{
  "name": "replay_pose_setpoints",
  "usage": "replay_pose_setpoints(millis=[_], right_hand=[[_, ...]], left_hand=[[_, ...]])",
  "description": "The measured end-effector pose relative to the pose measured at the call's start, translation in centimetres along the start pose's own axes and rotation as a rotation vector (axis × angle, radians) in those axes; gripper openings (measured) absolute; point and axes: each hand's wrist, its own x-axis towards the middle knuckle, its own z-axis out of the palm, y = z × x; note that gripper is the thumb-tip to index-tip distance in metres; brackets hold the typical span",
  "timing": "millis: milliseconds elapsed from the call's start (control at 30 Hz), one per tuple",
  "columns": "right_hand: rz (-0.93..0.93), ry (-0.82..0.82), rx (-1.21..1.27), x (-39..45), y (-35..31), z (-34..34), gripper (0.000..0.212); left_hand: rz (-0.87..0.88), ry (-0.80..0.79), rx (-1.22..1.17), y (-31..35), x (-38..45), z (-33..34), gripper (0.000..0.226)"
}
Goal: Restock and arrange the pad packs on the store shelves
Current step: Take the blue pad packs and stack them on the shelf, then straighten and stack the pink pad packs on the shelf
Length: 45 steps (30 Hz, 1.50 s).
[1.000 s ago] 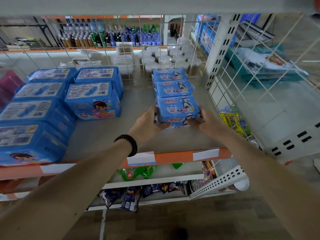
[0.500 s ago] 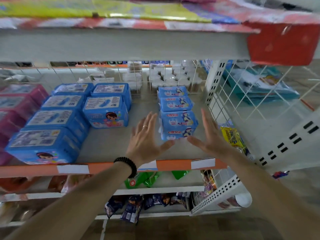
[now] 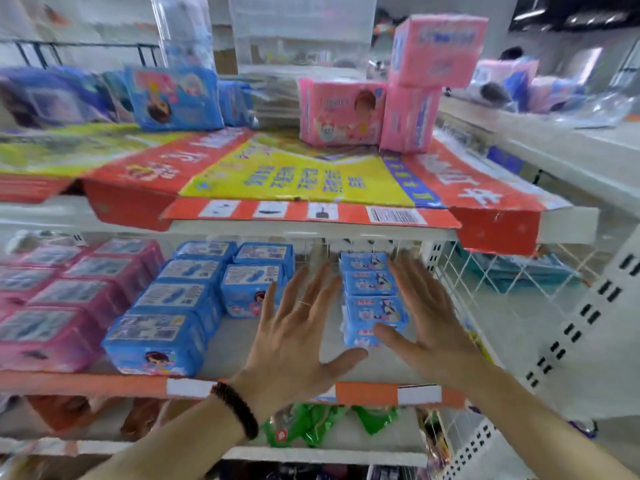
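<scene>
A row of small blue pad packs [image 3: 372,299] runs front to back on the middle shelf [image 3: 242,351]. My left hand [image 3: 294,344] and my right hand [image 3: 426,327] hover in front of that row with fingers spread, holding nothing. Larger blue packs [image 3: 162,337] stand in rows to the left, and pink packs [image 3: 52,323] fill the far left. On the top shelf sit pink packs [image 3: 343,112], two more stacked beside them [image 3: 429,64], and a blue pack [image 3: 176,98].
A flattened red and yellow carton [image 3: 294,174] lines the top shelf and overhangs its edge. A white wire grid [image 3: 485,278] closes the middle shelf on the right. Green bags [image 3: 311,424] lie on the shelf below. Clear plastic boxes [image 3: 301,29] stand at the top back.
Both hands let go of the front small blue pack and pulled back with fingers spread. My view tilted up, bringing the top shelf into sight.
</scene>
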Motion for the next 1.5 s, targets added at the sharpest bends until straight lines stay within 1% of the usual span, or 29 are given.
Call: replay_pose_setpoints(millis=[100, 167, 300, 433, 567, 667, 800, 933, 1200, 1300, 1400, 1500], right_hand=[[-0.078, 0.086, -0.026, -1.3, -4.6, -1.8, 0.081], [-0.105, 0.144, -0.036, -2.1, -7.4, -2.8, 0.081], [-0.181, 0.312, 0.014, -3.1, -13.1, -4.5, 0.077], [-0.246, 0.415, 0.018, -3.6, -18.9, -6.1, 0.070], [-0.286, 0.483, -0.043, -3.2, -22.8, -7.1, 0.067], [-0.259, 0.511, -0.106, -2.0, -24.2, -8.0, 0.069], [-0.195, 0.521, -0.198, 0.0, -24.5, -9.4, 0.074], [-0.147, 0.520, -0.256, 2.7, -23.6, -11.0, 0.077], [-0.019, 0.455, -0.301, 9.1, -19.0, -14.5, 0.088], [0.012, 0.414, -0.334, 12.2, -16.6, -15.8, 0.089], [0.029, 0.349, -0.379, 16.1, -14.1, -16.9, 0.086], [0.033, 0.266, -0.414, 19.7, -11.8, -17.6, 0.087]], left_hand=[[0.093, 0.112, 0.006, -0.2, -2.1, -3.6, 0.090], [0.151, 0.181, 0.007, -0.9, -3.4, -6.1, 0.087], [0.274, 0.339, 0.009, -2.2, -5.8, -11.4, 0.079], [0.365, 0.472, -0.019, -2.7, -7.1, -16.4, 0.070], [0.361, 0.492, 0.016, -3.6, -7.0, -20.7, 0.073], [0.325, 0.497, 0.061, -4.5, -6.0, -23.0, 0.074], [0.275, 0.486, 0.088, -5.6, -3.7, -24.5, 0.070], [0.266, 0.442, 0.106, -6.3, -0.4, -25.1, 0.071], [0.203, 0.327, 0.068, -6.8, 8.8, -24.8, 0.079], [0.179, 0.300, 0.131, -6.6, 13.1, -24.2, 0.078], [0.179, 0.273, 0.224, -6.2, 17.5, -23.3, 0.073], [0.143, 0.209, 0.255, -6.2, 21.4, -22.2, 0.073]])
